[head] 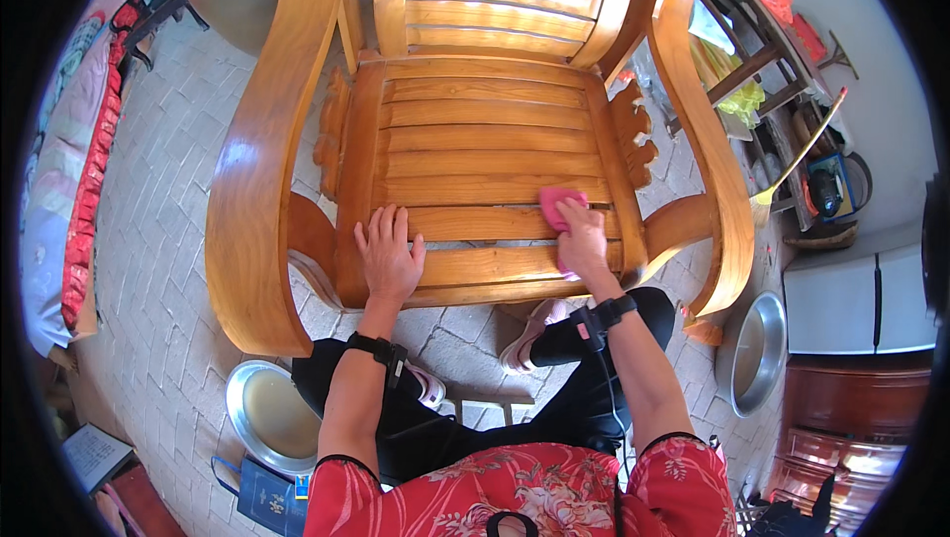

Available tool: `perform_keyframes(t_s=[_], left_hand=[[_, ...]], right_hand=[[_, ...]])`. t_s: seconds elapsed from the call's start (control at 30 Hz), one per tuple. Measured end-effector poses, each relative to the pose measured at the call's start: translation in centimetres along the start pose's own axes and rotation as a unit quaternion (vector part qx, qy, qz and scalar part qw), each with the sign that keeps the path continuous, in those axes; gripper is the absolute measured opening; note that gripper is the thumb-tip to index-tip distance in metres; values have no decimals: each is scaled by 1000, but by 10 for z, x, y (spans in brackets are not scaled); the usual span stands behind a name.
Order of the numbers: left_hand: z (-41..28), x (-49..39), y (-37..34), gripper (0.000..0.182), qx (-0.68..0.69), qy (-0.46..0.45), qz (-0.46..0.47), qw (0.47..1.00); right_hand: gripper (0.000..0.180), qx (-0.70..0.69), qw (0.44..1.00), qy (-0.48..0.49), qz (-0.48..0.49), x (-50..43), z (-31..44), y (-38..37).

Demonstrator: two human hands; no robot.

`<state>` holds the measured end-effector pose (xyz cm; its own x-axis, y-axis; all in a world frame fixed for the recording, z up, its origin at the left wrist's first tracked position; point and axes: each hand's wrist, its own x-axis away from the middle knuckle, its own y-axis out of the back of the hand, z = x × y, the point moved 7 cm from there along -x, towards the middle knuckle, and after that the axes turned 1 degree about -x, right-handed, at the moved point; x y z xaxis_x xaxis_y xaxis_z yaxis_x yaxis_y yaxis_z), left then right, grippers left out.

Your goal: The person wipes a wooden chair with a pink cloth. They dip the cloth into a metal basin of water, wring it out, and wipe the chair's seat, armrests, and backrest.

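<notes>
A varnished wooden armchair (pixel 490 140) with a slatted seat and broad curved armrests stands before me. My left hand (pixel 390 251) rests flat on the front left part of the seat, fingers apart, holding nothing. Under my right hand (pixel 582 236) is a pink cloth (pixel 560 207), pressed on the front slats near the seat's right side. Part of the cloth is hidden beneath the palm. Both wrists wear black bands with small devices, and a cable runs from the right one.
A metal basin of cloudy liquid (pixel 278 418) sits on the paved floor at lower left, another basin (pixel 751 355) at right. A blue bag (pixel 271 496) lies at bottom left. Bedding (pixel 70 188) lines the left; a wooden rack (pixel 772 84) and a yellow-handled brush (pixel 801 155) stand at right.
</notes>
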<state>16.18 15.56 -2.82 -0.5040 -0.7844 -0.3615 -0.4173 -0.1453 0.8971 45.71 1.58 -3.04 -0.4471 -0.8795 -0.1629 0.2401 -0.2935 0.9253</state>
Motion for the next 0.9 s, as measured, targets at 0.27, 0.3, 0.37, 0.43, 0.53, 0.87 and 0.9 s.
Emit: perform_keyframes(t_s=[0.27,0.3,0.37,0.43,0.53,0.87,0.9], left_hand=[[0,4,9,49,94,-23,-25,995],[1,4,11,49,117,-34,-24,992],[13,6,19,48,214,8,-57,975],[26,14,24,45,295,58,-65,952],[42,42,29,40,360,135,-49,922],[-8,108,17,36,468,248,50,847],[-12,116,14,37,523,287,65,800]], right_hand=[[55,4,984,173,36,17,151,-46],[54,-13,980,194,35,19,162,-46],[52,-28,978,197,57,22,161,-42],[52,-50,975,186,114,24,146,-38],[57,-46,981,163,91,42,116,-15],[42,-444,855,8,268,103,133,-9],[37,-562,771,-53,295,112,132,-13]])
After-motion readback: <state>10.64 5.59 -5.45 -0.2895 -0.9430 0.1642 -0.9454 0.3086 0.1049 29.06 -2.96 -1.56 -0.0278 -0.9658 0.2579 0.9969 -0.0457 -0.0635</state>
